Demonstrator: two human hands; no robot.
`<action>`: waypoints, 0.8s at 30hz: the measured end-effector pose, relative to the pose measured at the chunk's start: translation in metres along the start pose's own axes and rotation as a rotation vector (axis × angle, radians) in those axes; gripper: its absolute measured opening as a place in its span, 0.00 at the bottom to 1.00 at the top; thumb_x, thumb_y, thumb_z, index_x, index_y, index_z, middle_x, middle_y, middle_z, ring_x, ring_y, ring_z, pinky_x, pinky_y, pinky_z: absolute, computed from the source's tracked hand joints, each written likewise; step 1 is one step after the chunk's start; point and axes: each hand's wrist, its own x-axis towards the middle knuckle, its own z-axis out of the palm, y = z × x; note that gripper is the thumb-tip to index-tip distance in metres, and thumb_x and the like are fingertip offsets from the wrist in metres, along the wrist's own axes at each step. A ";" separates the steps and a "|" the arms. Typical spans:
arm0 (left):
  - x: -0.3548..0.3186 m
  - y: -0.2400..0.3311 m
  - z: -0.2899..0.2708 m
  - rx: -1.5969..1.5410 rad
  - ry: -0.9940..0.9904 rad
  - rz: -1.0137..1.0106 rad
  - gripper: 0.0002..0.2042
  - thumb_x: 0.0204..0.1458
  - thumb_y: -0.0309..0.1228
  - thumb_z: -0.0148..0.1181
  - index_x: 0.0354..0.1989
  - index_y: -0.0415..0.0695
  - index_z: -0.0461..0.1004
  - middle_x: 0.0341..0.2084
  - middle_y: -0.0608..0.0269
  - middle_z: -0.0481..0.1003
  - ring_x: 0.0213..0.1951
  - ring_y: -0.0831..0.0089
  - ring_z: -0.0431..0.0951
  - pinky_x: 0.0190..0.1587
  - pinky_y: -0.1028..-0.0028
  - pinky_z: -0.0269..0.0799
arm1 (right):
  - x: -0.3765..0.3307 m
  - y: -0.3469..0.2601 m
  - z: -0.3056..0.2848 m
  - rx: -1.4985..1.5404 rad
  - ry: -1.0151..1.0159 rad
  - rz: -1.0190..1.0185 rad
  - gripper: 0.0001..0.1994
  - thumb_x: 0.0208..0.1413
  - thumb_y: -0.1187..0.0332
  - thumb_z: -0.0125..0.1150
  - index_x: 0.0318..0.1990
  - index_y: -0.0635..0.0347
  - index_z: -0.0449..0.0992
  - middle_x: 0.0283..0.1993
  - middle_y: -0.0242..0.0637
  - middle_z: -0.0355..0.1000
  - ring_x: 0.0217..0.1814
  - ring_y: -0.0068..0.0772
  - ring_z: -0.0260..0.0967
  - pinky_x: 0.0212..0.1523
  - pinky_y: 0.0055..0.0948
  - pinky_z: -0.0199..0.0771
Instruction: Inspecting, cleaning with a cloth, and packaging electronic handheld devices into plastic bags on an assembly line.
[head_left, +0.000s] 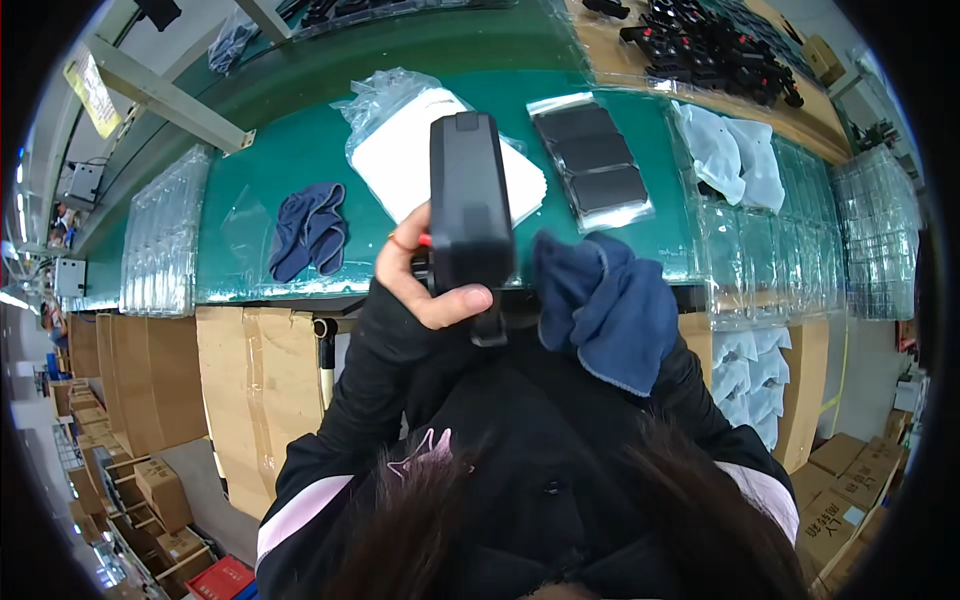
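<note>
My left hand [425, 275] grips a black rectangular device [470, 200] by its lower end and holds it upright over the near edge of the green table [280, 150]. My right hand is hidden under a dark blue cloth [605, 300], which it holds bunched up just right of the device. Whether the cloth touches the device I cannot tell.
On the table lie a second blue cloth [308, 230], a clear bag of white sheets [420, 150], a clear bag of black pads [592, 160], white cloths [735, 160] and stacks of clear plastic trays [165, 235]. Black parts [710, 45] fill the far side. Cardboard boxes [150, 490] stand below.
</note>
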 end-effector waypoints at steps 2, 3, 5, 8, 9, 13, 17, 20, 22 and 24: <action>-0.004 -0.009 -0.013 0.253 -0.014 0.196 0.39 0.30 0.33 0.72 0.54 0.32 0.62 0.40 0.54 0.73 0.42 0.72 0.73 0.47 0.74 0.67 | 0.017 0.009 -0.031 -0.255 0.002 0.261 0.15 0.53 0.66 0.54 0.43 0.68 0.67 0.40 0.43 0.68 0.39 0.32 0.69 0.41 0.29 0.70; -0.007 -0.016 -0.016 0.304 0.016 0.226 0.38 0.29 0.33 0.72 0.53 0.32 0.63 0.39 0.54 0.73 0.41 0.72 0.73 0.46 0.74 0.67 | 0.021 0.006 -0.035 -0.336 0.000 0.351 0.16 0.52 0.64 0.56 0.42 0.68 0.67 0.39 0.42 0.69 0.38 0.33 0.69 0.40 0.29 0.70; -0.011 -0.024 -0.017 0.350 0.045 0.253 0.37 0.29 0.33 0.72 0.52 0.33 0.64 0.39 0.55 0.73 0.41 0.72 0.73 0.45 0.74 0.67 | 0.024 -0.021 -0.007 -0.242 -0.174 0.145 0.15 0.50 0.66 0.58 0.42 0.66 0.67 0.38 0.40 0.69 0.40 0.33 0.68 0.43 0.30 0.69; -0.014 -0.011 -0.003 0.265 0.278 0.013 0.36 0.26 0.30 0.71 0.50 0.35 0.66 0.36 0.58 0.73 0.38 0.70 0.74 0.42 0.73 0.69 | -0.006 -0.010 0.005 -0.553 -0.190 -0.367 0.21 0.45 0.71 0.61 0.48 0.65 0.65 0.43 0.40 0.66 0.48 0.33 0.64 0.53 0.30 0.61; -0.012 0.003 0.002 0.503 0.187 0.199 0.35 0.24 0.29 0.71 0.49 0.36 0.67 0.35 0.58 0.73 0.37 0.68 0.74 0.41 0.73 0.69 | -0.011 -0.010 0.011 -0.641 -0.180 -0.476 0.23 0.44 0.73 0.62 0.50 0.65 0.65 0.45 0.40 0.66 0.50 0.33 0.62 0.55 0.29 0.59; -0.015 0.016 0.013 0.666 -0.156 0.357 0.34 0.24 0.30 0.71 0.47 0.38 0.70 0.32 0.57 0.73 0.35 0.61 0.75 0.39 0.70 0.71 | 0.004 -0.042 0.051 -0.325 -0.062 -0.428 0.26 0.42 0.75 0.62 0.52 0.68 0.64 0.51 0.45 0.62 0.54 0.36 0.61 0.54 0.29 0.59; -0.016 0.013 0.007 0.543 -0.359 0.416 0.32 0.29 0.34 0.72 0.48 0.39 0.69 0.33 0.56 0.73 0.36 0.60 0.75 0.39 0.69 0.71 | 0.002 -0.049 0.036 -0.341 0.229 -0.108 0.17 0.47 0.75 0.57 0.46 0.71 0.68 0.46 0.44 0.68 0.46 0.36 0.68 0.47 0.27 0.66; -0.025 0.027 0.020 0.436 -0.398 0.236 0.39 0.34 0.36 0.72 0.58 0.40 0.62 0.35 0.54 0.72 0.36 0.59 0.74 0.41 0.69 0.71 | -0.003 -0.060 -0.013 -0.454 0.338 -0.262 0.15 0.56 0.69 0.46 0.47 0.70 0.67 0.44 0.46 0.69 0.43 0.37 0.70 0.46 0.30 0.70; -0.031 0.012 0.010 0.303 -0.185 0.121 0.41 0.33 0.36 0.73 0.60 0.41 0.60 0.36 0.57 0.73 0.35 0.65 0.75 0.40 0.72 0.72 | 0.005 -0.079 -0.036 -0.452 0.377 -0.444 0.12 0.56 0.71 0.48 0.45 0.69 0.68 0.43 0.43 0.70 0.43 0.34 0.70 0.46 0.28 0.70; -0.032 0.001 0.003 -0.469 0.077 -0.213 0.33 0.42 0.43 0.66 0.56 0.41 0.63 0.37 0.58 0.72 0.33 0.64 0.75 0.39 0.68 0.74 | 0.020 -0.104 -0.047 -0.330 0.344 -0.619 0.11 0.54 0.73 0.52 0.44 0.68 0.68 0.44 0.42 0.70 0.44 0.32 0.70 0.48 0.28 0.69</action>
